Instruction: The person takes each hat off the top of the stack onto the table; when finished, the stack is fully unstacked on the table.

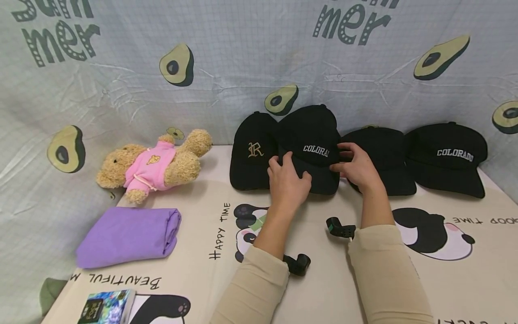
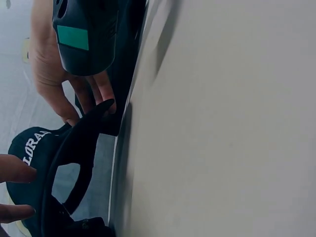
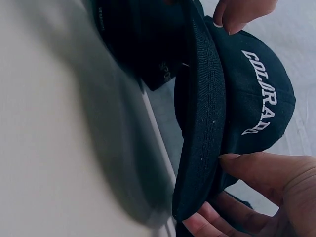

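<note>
A black baseball cap (image 1: 309, 128) with white "COLORADO" lettering stands in the middle of a row of black caps, overlapping the cap with a gold R (image 1: 255, 155) on its left. My right hand (image 1: 358, 166) pinches its right side, thumb against the front by the brim and fingers behind, as the right wrist view shows. My left hand (image 1: 288, 184) lies over the left part of the brim, fingers spread and slightly bent, fingertips touching the cap front (image 2: 24, 190). In both wrist views the brim (image 3: 200, 133) tilts out above the table.
Two more black caps stand to the right, a plain-fronted one (image 1: 384, 153) and one lettered COLORADO (image 1: 445, 155). On the left are a teddy bear in pink (image 1: 151, 166), a folded purple cloth (image 1: 129, 236) and a colourful box (image 1: 107, 308). A patterned curtain (image 1: 234, 58) hangs behind.
</note>
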`<move>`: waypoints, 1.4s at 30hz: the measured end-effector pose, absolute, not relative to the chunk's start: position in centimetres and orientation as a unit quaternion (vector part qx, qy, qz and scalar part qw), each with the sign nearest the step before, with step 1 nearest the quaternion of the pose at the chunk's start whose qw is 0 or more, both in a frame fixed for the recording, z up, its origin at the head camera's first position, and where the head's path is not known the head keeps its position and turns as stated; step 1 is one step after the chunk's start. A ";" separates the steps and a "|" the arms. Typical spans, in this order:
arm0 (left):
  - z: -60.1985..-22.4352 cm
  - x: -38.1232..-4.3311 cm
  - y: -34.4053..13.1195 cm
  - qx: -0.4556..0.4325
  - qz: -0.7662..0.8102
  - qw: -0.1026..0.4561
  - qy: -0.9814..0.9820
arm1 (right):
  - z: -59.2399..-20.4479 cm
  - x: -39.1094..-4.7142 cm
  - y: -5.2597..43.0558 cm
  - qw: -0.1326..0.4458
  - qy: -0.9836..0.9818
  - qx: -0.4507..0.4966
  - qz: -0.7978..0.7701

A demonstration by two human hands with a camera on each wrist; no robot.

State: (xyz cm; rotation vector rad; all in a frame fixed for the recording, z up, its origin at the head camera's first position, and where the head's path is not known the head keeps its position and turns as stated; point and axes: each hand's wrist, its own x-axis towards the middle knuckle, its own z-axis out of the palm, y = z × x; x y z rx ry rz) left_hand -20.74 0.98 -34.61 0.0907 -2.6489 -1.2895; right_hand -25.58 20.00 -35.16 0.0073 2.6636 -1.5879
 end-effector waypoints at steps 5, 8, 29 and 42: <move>-34.8 -20.6 1.3 0.025 -0.431 0.089 -0.897 | -35.5 -25.6 20.5 0.022 0.855 0.011 -0.518; -35.0 -20.6 1.4 0.023 -0.426 0.087 -0.900 | -35.6 -25.6 20.7 0.021 0.852 0.016 -0.522; -35.7 -21.1 1.2 0.027 -0.455 0.010 -0.890 | -36.3 -25.6 20.7 0.016 0.856 0.037 -0.515; -36.2 -21.6 1.1 0.015 -0.483 -0.011 -0.875 | -36.0 -25.8 20.3 0.005 0.879 0.042 -0.474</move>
